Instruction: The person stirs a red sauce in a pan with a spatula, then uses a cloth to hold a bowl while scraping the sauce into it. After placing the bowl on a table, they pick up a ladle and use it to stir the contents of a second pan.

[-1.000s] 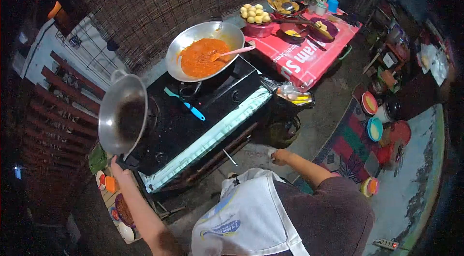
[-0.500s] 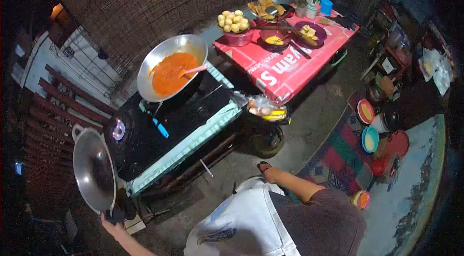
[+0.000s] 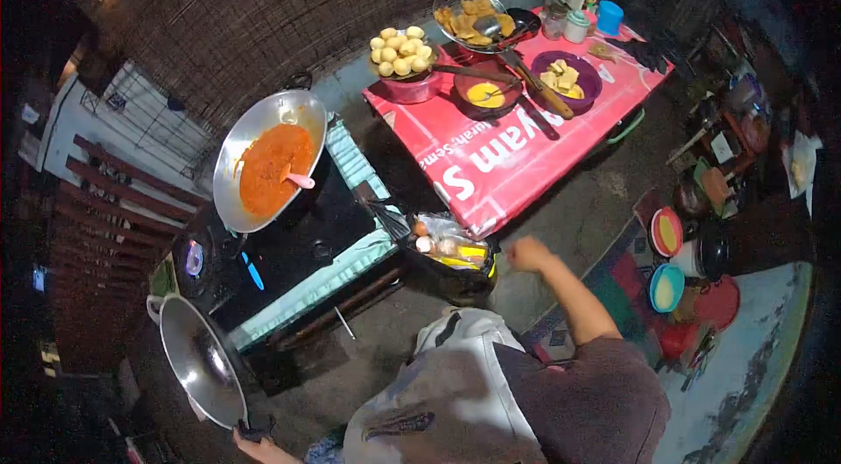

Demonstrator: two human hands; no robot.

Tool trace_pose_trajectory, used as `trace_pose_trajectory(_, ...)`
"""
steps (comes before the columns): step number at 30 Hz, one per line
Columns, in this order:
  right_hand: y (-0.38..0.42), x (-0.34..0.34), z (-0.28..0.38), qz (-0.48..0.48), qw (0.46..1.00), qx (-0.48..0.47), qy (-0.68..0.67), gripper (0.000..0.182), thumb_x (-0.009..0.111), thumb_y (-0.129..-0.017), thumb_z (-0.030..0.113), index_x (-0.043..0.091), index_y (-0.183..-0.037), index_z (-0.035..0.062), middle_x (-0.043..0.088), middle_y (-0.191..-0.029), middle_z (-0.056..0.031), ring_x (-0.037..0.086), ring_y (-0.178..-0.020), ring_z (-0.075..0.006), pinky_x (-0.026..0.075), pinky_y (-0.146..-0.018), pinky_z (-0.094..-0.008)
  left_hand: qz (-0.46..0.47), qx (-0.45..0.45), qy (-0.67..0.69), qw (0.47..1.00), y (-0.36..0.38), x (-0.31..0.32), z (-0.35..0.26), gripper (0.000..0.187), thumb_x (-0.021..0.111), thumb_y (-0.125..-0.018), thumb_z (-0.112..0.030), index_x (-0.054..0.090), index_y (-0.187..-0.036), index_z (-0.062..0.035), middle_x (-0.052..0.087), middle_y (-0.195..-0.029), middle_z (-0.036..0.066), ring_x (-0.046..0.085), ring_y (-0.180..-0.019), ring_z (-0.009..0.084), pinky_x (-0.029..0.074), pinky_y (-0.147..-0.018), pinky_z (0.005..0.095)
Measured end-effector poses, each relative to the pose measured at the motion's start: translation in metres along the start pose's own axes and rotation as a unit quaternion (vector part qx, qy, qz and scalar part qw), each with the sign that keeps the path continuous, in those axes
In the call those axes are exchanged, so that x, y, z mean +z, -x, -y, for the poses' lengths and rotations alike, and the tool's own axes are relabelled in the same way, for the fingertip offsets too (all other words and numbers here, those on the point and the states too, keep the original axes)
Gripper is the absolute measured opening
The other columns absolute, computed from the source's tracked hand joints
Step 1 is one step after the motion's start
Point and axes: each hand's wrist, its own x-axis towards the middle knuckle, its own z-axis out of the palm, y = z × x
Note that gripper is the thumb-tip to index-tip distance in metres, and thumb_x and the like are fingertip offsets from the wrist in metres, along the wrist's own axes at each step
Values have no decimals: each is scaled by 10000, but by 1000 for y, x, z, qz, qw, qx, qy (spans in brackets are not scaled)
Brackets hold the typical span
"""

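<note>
A metal wok [image 3: 194,359] hangs tilted off the left end of the stove, its inside bare. My left hand [image 3: 254,446] grips its lower handle, with a dark cloth at the fingers. My right hand [image 3: 528,255] is raised near the front corner of the red table, fingers curled; whether anything is inside them is hidden. Nearest to it is a bag of groceries [image 3: 451,247]. On the stove [image 3: 302,245] stands a large pan [image 3: 229,175] of orange-red sauce [image 3: 276,168] with a pink-handled spatula [image 3: 300,181] in it.
A burner flame [image 3: 194,258] is lit, near a blue-handled utensil [image 3: 253,273]. The red-covered table [image 3: 491,175] bears eggs [image 3: 401,52], fried pieces [image 3: 473,19], a bowl of yellow liquid [image 3: 487,95] and a purple bowl [image 3: 593,78]. Bowls [image 3: 667,287] stand on the right.
The wok and my left hand have moved down and to the right. My right hand has risen from beside my body towards the table. The camera view has shifted.
</note>
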Motion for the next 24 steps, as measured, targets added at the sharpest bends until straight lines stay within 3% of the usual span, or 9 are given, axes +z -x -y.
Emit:
trace_pose_trajectory(2, -6, -32, -25, -170, 968, -29, -180, 223, 515, -781, 220, 631, -910, 80, 618, -865, -163, 602, -796, -308, 468, -708, -399, 20, 311, -144, 939, 44, 31, -42, 451, 517, -740, -117, 416, -1119, 104, 520, -1009, 168, 531, -858, 254, 469, -725, 393)
trace_pose_trajectory(10, -16, -164, -46, -351, 847, -46, -397, 221, 541, -807, 124, 593, -1007, 47, 605, -713, -63, 557, -621, -101, 455, -563, -255, -88, 8, -3, 996, 136, 112, -140, 911, 489, -715, -652, 324, -1230, 81, 365, -1198, 263, 405, -1097, 340, 329, -930, 447)
trace_pose_trajectory(12, -34, -190, -62, -363, 842, -41, -397, 238, 537, -812, 122, 575, -1028, 31, 596, -723, -40, 545, -606, -95, 443, -512, -252, -152, -31, 70, 986, 166, 129, -168, 454, 484, -801, -327, 504, -1101, 13, 524, -1110, 104, 495, -984, 268, 361, -868, 387)
trace_pose_trajectory(15, -64, -228, -86, -358, 788, -48, -499, 262, 525, -814, 143, 563, -1044, 23, 581, -763, -39, 531, -602, -102, 418, -480, -242, -130, 8, 126, 983, 147, 77, -72, 466, 487, -798, -331, 496, -1116, 9, 508, -1135, 109, 484, -996, 275, 357, -871, 385)
trace_pose_trajectory(17, -90, -255, -105, -404, 786, -49, -465, 281, 536, -801, 141, 557, -1054, 18, 583, -782, -53, 537, -613, -109, 431, -497, -248, -171, -195, 288, 922, 158, 80, -83, 480, 493, -797, -340, 488, -1131, 5, 501, -1138, 126, 477, -1004, 286, 353, -873, 393)
trace_pose_trajectory(18, -101, -268, -114, -425, 788, -46, -443, 292, 545, -791, 139, 556, -1057, 19, 586, -788, -59, 545, -622, -115, 444, -511, -254, -179, -192, 290, 920, 174, 86, -89, 480, 493, -797, -340, 488, -1131, 5, 501, -1138, 126, 477, -1004, 286, 353, -873, 393)
trace_pose_trajectory(20, -148, -303, -141, -410, 792, -9, -452, 348, 548, -770, 129, 539, -1095, 4, 599, -779, -67, 543, -599, -111, 440, -529, -256, -176, 302, -304, 886, 245, 123, -113, 483, 504, -798, -343, 482, -1135, 3, 493, -1135, 157, 475, -1005, 282, 338, -896, 405)
trace_pose_trajectory(21, -168, -311, -155, -399, 796, 7, -455, 364, 543, -767, 123, 528, -1111, 8, 597, -759, -65, 540, -585, -114, 439, -520, -258, -231, 65, -192, 952, 277, 186, -195, 481, 515, -795, -341, 492, -1111, 21, 497, -1105, 174, 473, -1004, 261, 351, -897, 389)
trace_pose_trajectory(24, -246, -329, -202, -366, 803, 17, -470, 420, 540, -762, 120, 483, -1165, 14, 586, -699, -62, 544, -578, -122, 436, -505, -265, -265, 30, -80, 960, 288, 197, -162, 484, 520, -794, -339, 493, -1105, 30, 501, -1093, 172, 480, -989, 257, 365, -885, 381)
